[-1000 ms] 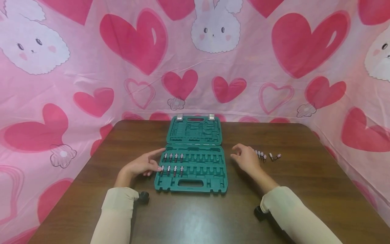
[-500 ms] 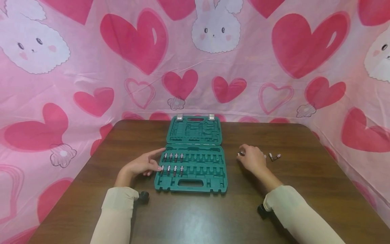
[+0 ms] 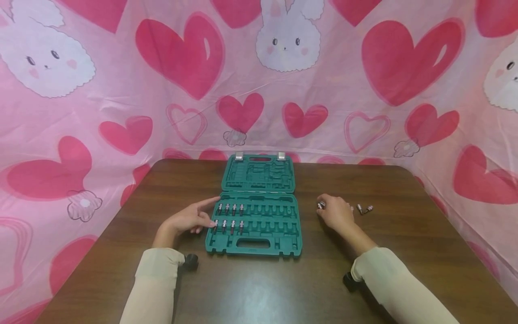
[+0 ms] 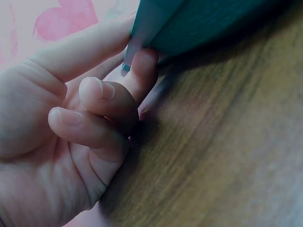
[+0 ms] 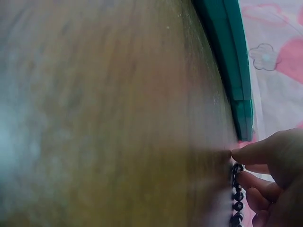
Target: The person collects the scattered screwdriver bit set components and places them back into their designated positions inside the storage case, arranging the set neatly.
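My left hand (image 3: 188, 219) is gripping the left edge of the green case (image 3: 288, 245), while my right hand (image 3: 337, 213) is pinching socket bits (image 3: 321, 205) on the counter (image 3: 251, 290), right of the case.

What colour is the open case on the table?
The case is teal green; it shows best in the head view.

The right hand (image 3: 337, 212) has moved outward onto the row of bits (image 3: 321, 205) (a second ago they showed at its outer side); some now show between its fingertips.
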`<state>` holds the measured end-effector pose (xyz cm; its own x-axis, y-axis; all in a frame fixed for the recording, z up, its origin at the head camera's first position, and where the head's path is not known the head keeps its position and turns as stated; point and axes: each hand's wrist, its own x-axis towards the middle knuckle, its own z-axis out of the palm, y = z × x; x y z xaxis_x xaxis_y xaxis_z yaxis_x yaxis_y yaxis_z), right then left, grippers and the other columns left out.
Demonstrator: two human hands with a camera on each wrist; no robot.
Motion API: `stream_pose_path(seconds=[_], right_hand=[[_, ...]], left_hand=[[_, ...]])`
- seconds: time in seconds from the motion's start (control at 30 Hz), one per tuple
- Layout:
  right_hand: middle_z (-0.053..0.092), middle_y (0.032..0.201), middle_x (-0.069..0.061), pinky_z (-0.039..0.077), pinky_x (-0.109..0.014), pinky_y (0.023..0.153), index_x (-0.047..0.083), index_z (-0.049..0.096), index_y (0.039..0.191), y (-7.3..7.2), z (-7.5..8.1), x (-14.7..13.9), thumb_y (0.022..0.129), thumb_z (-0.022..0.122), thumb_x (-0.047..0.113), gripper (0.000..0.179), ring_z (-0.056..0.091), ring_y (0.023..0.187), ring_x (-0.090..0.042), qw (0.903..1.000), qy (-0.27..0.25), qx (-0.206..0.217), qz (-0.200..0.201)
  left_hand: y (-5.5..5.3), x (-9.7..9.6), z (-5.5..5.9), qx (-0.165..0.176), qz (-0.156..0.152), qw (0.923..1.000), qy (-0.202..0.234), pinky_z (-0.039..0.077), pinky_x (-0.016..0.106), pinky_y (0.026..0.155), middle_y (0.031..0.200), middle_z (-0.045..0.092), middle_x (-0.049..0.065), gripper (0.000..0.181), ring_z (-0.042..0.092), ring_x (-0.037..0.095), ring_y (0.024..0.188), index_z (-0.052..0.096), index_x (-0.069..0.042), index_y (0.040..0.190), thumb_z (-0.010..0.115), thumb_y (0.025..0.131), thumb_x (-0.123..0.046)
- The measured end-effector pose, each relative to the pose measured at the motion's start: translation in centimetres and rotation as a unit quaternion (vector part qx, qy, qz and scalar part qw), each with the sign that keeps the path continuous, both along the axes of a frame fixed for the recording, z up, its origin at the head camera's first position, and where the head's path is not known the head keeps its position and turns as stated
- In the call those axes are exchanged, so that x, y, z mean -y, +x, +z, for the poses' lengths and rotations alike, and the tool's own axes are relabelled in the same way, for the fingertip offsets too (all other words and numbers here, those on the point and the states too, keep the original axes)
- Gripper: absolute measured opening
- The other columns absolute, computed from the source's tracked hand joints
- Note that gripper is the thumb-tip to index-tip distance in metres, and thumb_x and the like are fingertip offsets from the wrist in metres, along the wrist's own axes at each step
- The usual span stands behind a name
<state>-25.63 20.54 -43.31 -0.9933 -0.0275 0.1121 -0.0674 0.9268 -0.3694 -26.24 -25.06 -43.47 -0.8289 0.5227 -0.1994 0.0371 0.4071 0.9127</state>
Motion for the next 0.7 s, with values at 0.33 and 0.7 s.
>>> stream_pose_path(seconds=[0.33,0.7], right_hand=[[0.068,0.088,-0.008,0.039,-0.065,0.085,0.007,0.069,0.109,-0.09,0.08,0.2,0.086,0.073,0.016,0.025,0.062,0.091,-0.036,1.0,-0.001,-0.001,0.008],[0.067,0.088,-0.009,0.042,-0.054,0.068,0.009,0.068,0.102,-0.36,0.44,0.34,0.085,0.072,0.017,0.019,0.061,0.085,-0.035,0.9998,0.003,0.019,0.002]], left_hand=[[0.06,-0.12,0.13,0.004,0.009,0.9999,-0.004,0.039,0.024,0.044,0.065,0.057,0.014,0.08,0.047,0.018,0.047,0.027,-0.023,0.155,0.072,0.089,-0.019],[0.09,-0.09,0.09,-0.007,0.004,0.9999,-0.009,0.039,0.024,0.045,0.065,0.057,0.015,0.08,0.047,0.018,0.047,0.026,-0.022,0.155,0.072,0.089,-0.019]])
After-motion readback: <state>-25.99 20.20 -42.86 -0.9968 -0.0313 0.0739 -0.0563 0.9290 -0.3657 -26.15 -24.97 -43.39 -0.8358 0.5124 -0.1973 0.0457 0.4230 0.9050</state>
